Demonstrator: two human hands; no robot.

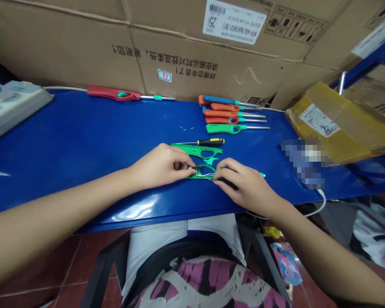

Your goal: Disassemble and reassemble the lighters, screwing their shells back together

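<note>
An opened green gas lighter lies on the blue table in front of me. My left hand point(167, 167) pinches a small dark part at the lower green shell half point(208, 176), its fingertips partly hiding it. White wires point(205, 174) run across that half to the fingertips of my right hand point(240, 179), which are closed on them at the shell's right end. A teal tip shows beyond my right hand. Just above, a teal trigger point(211, 161) sits between the lower half and the other green shell half point(192, 149). Behind them lies a black and yellow screwdriver point(211, 142).
Several small screws point(185, 129) are scattered behind the screwdriver. Assembled lighters point(232, 114) lie in a row at the back, a red one point(114, 93) further left. A power strip point(16, 102) is at left, a yellow package point(343, 124) at right. Cardboard point(83, 47) walls the back.
</note>
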